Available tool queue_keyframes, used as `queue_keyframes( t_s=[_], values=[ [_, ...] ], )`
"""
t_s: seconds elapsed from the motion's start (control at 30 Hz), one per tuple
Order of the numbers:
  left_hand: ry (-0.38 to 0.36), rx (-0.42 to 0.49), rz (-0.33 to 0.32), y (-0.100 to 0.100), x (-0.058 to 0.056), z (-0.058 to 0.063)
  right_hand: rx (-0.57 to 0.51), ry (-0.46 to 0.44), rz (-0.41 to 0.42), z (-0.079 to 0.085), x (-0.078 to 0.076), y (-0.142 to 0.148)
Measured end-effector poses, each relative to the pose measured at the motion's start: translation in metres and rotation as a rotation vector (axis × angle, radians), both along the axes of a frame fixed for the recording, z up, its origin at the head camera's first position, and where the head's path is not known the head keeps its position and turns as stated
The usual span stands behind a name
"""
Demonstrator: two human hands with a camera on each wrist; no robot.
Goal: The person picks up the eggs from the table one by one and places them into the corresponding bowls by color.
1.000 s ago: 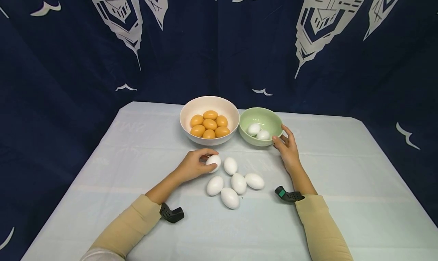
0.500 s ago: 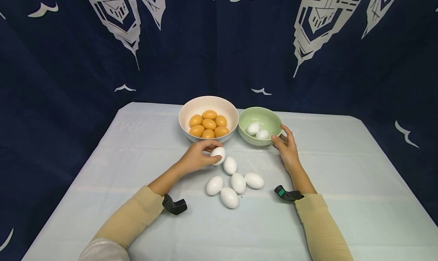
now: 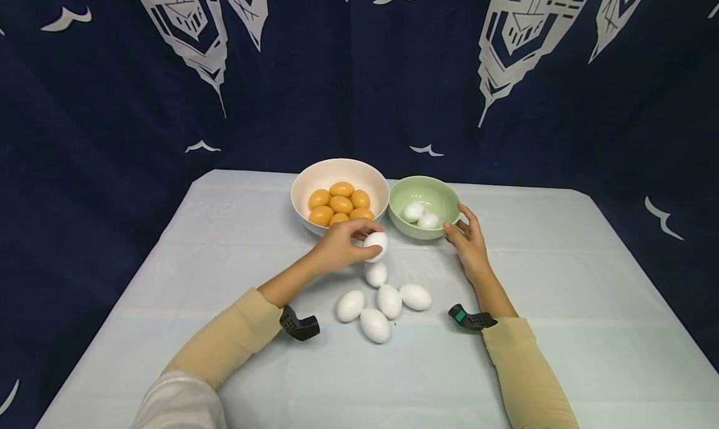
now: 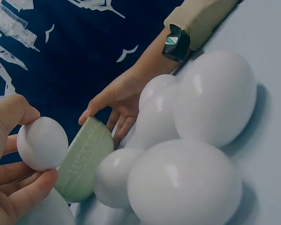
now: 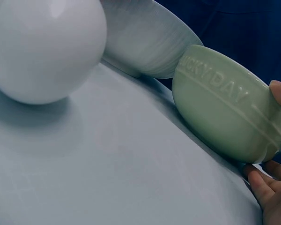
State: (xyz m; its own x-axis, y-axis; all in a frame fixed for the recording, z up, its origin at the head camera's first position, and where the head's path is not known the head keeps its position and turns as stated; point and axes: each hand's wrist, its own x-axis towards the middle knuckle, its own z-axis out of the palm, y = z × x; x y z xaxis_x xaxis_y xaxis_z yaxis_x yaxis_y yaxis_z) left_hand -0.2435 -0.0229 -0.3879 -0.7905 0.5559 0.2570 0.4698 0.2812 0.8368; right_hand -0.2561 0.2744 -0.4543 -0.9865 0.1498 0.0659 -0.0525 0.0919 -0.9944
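Observation:
A white egg (image 3: 376,246) is pinched between the thumb and fingers of my left hand (image 3: 339,246), raised in front of the bowls. My right hand (image 3: 472,246) holds the light green bowl (image 3: 424,190) at its right side. In the right wrist view the thumb lies at the green bowl's (image 5: 220,103) rim and other fingers are low by its base. Two white eggs (image 3: 414,212) rest inside that bowl. Several more white eggs (image 3: 389,301) lie grouped on the table below my left hand.
To the left of the green bowl, close beside it, stands a larger cream bowl (image 3: 367,178) with several orange-yellow eggs (image 3: 341,205). A white cloth (image 3: 539,260) covers the table. Behind hangs a dark blue curtain (image 3: 348,92) with a white print.
My left hand has lifted the white egg off the table and carried it right and away from me, toward the green bowl. The right hand stays on that bowl.

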Motion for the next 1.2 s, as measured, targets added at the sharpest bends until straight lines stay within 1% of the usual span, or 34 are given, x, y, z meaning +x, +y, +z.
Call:
queue_keyframes(
  t_s=[0.23, 0.37, 0.53, 0.73, 0.97, 1.2],
  values=[
    [0.033, -0.003, -0.011, 0.014, -0.009, 0.012, 0.010, -0.001, -0.004, -0.001, 0.000, 0.000],
    [0.046, -0.017, -0.020, 0.022, -0.014, 0.016, 0.008, -0.005, -0.009, -0.001, 0.000, 0.000],
    [0.023, -0.039, -0.026, 0.033, -0.021, 0.018, 0.005, -0.012, -0.004, -0.001, 0.000, 0.000],
    [-0.006, -0.072, -0.006, 0.045, -0.026, 0.021, -0.004, -0.014, 0.001, -0.002, -0.002, 0.000],
    [-0.028, -0.059, 0.006, 0.060, -0.033, 0.024, -0.003, -0.015, -0.001, -0.001, -0.001, 0.001],
    [-0.057, -0.054, 0.023, 0.071, -0.044, 0.024, 0.014, 0.005, 0.001, 0.000, 0.000, 0.001]
  ],
)
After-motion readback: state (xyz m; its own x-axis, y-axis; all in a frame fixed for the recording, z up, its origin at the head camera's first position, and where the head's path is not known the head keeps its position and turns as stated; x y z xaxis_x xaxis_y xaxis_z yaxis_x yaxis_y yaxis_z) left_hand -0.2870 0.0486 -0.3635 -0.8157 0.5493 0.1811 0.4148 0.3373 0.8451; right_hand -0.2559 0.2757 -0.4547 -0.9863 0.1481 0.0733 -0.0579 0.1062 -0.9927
